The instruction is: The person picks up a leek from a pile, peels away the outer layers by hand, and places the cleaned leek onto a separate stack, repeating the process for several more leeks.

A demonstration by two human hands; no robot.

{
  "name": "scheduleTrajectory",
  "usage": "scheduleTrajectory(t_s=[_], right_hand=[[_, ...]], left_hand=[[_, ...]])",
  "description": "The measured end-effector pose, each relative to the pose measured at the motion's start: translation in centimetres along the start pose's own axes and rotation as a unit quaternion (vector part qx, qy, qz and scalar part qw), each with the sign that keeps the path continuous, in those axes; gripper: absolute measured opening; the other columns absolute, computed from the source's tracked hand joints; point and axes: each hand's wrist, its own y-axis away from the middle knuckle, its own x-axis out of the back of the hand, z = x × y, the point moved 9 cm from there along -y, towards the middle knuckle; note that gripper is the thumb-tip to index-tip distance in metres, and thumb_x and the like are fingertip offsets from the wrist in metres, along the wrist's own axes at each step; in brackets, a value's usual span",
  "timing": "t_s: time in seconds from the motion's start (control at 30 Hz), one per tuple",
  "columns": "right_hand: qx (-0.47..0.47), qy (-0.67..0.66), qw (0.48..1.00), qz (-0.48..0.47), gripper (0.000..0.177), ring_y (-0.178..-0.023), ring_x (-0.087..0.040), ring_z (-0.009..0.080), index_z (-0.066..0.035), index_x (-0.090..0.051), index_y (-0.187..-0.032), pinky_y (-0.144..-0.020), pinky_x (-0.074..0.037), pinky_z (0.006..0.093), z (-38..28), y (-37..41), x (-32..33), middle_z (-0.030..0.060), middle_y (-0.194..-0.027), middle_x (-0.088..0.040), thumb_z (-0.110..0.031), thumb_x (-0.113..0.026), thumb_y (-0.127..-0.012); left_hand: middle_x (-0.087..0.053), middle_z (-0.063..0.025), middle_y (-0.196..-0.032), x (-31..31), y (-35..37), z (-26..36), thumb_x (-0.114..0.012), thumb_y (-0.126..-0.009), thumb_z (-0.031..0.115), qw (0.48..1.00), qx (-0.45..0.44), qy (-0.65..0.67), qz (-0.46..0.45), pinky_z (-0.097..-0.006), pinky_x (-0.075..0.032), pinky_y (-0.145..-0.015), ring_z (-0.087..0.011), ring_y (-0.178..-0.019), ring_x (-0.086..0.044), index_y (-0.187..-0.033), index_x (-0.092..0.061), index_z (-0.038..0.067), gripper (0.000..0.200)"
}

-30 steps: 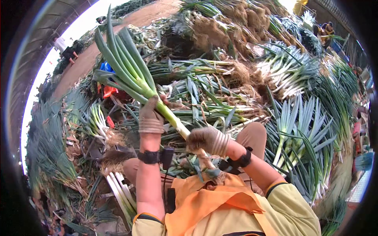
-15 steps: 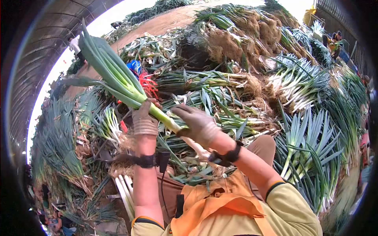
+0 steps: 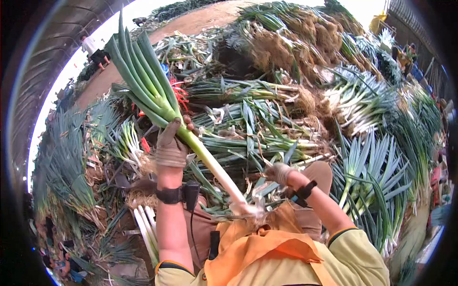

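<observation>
My gloved left hand (image 3: pixel 172 145) is wrapped round the stalk of a large leek (image 3: pixel 210 159). The leek's green leaves fan out to the upper left, and its white root end hangs down at the orange apron (image 3: pixel 267 238). Off to the right, apart from that leek, my gloved right hand (image 3: pixel 280 173) hovers over the heap of leeks (image 3: pixel 286 143); its fingers are blurred, and whether they hold anything cannot be made out.
Rooted leeks (image 3: pixel 305 43) are piled high at the back. White-stemmed leeks (image 3: pixel 355 102) lie at the right, others (image 3: pixel 69 157) at the left. Red ties (image 3: pixel 179 95) show behind the held leek. A person (image 3: pixel 93 50) stands far off at the upper left.
My right hand has left the leek's stalk and moved right and down. The leek has turned more upright, its white lower stalk now uncovered. My left hand still grips it.
</observation>
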Motion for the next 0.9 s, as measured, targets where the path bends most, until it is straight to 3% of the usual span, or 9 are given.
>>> scheduleTrajectory(t_s=[0.1, 0.23, 0.33, 0.6, 0.7, 0.73, 0.8, 0.87, 0.9], right_hand=[[0.318, -0.461, 0.826, -0.065, 0.074, -0.096, -0.049, 0.0153, -0.003, -0.025, -0.131, -0.081, -0.043, 0.0280, -14.0, 5.9, 2.7, 0.0103, -0.116, -0.050, -0.012, -0.067, -0.070], [0.093, -0.452, 0.880, 0.112, 0.050, -0.068, -0.053, 0.0109, -0.004, -0.046, -0.114, -0.061, -0.046, 0.0259, -12.9, 6.1, 0.5, 0.0037, -0.079, -0.057, -0.017, -0.067, -0.070], [0.085, -0.439, 0.878, 0.172, 0.038, -0.054, -0.051, 0.0104, -0.003, -0.052, -0.101, -0.050, -0.044, 0.0270, -9.7, 4.4, -1.5, 0.0041, -0.070, -0.057, -0.022, -0.066, -0.071], [0.050, -0.617, 0.783, 0.062, 0.031, -0.053, -0.053, 0.0133, -0.003, -0.055, -0.092, -0.042, -0.042, 0.0255, 0.5, -2.7, -8.0, 0.0028, -0.063, -0.055, -0.017, -0.066, -0.067], [-0.001, -0.167, 0.981, 0.101, 0.042, -0.063, -0.057, 0.0183, -0.005, -0.057, -0.094, -0.050, -0.046, 0.0302, 1.8, -1.9, -4.8, 0.0081, -0.077, -0.061, -0.024, -0.069, -0.058], [0.043, -0.146, 0.973, 0.176, 0.046, -0.065, -0.058, 0.0198, -0.005, -0.058, -0.092, -0.055, -0.046, 0.0314, 2.3, -2.0, -4.5, 0.0103, -0.078, -0.061, -0.028, -0.070, -0.054], [-0.012, -0.285, 0.951, 0.122, 0.046, -0.070, -0.055, 0.0248, -0.001, -0.052, -0.083, -0.060, -0.045, 0.0330, 0.6, 0.7, -3.4, 0.0133, -0.073, -0.054, -0.028, -0.068, -0.050], [-0.072, -0.310, 0.941, 0.114, 0.044, -0.069, -0.057, 0.0229, 0.000, -0.052, -0.087, -0.062, -0.046, 0.0324, -0.2, 1.7, -3.3, 0.0128, -0.072, -0.056, -0.023, -0.068, -0.053], [-0.037, -0.303, 0.939, 0.160, 0.042, -0.067, -0.058, 0.0206, -0.001, -0.053, -0.089, -0.062, -0.046, 0.0320, -0.8, 1.7, -3.0, 0.0120, -0.071, -0.056, -0.019, -0.067, -0.054]], left_hand=[[-0.053, -0.0130, -0.084, 0.2, -0.8, -0.8, -0.058, -0.080, 0.012, 0.996, -0.049, -0.058, 0.043, -0.0308, -0.047, -0.067, -0.0203, -0.073, -0.053, -0.104, -0.045, 0.001, 0.029], [-0.056, -0.0087, -0.079, -1.8, -0.7, -1.8, -0.057, -0.082, 0.029, 0.968, -0.067, -0.240, 0.012, -0.0297, -0.049, -0.064, -0.0181, -0.070, -0.055, -0.094, -0.052, 0.002, 0.030], [-0.058, -0.0117, -0.066, -1.0, 1.7, -5.8, -0.055, -0.083, 0.027, 0.703, -0.087, -0.705, -0.039, -0.0277, -0.046, -0.054, -0.0163, -0.060, -0.058, -0.085, -0.056, 0.000, 0.027], [-0.056, -0.0095, -0.063, 2.4, 13.5, -19.5, -0.054, -0.082, 0.018, 0.774, 0.132, -0.568, -0.245, -0.0284, -0.044, -0.058, -0.0173, -0.056, -0.051, -0.078, -0.060, 0.005, 0.015], [-0.057, -0.0078, -0.064, 3.4, 18.0, -20.6, -0.056, -0.081, 0.020, 0.695, 0.297, -0.567, -0.327, -0.0278, -0.044, -0.058, -0.0137, -0.057, -0.050, -0.079, -0.058, 0.002, 0.018], [-0.058, -0.0072, -0.066, 4.9, 19.0, -20.1, -0.057, -0.080, 0.022, 0.675, 0.412, -0.535, -0.296, -0.0268, -0.044, -0.058, -0.0128, -0.059, -0.052, -0.082, -0.059, 0.002, 0.021], [-0.060, -0.0076, -0.070, 9.1, 17.6, -19.5, -0.058, -0.081, 0.024, 0.640, 0.324, -0.604, -0.346, -0.0273, -0.045, -0.059, -0.0112, -0.063, -0.055, -0.086, -0.060, 0.003, 0.022], [-0.061, -0.0062, -0.073, 10.8, 12.2, -16.1, -0.056, -0.081, 0.031, 0.496, 0.265, -0.805, -0.187, -0.0299, -0.046, -0.063, -0.0138, -0.069, -0.058, -0.090, -0.061, 0.004, 0.028], [-0.061, -0.0074, -0.074, 14.6, 9.8, -15.3, -0.055, -0.081, 0.036, 0.632, 0.263, -0.728, -0.040, -0.0323, -0.046, -0.065, -0.0175, -0.070, -0.057, -0.093, -0.059, 0.005, 0.033]])
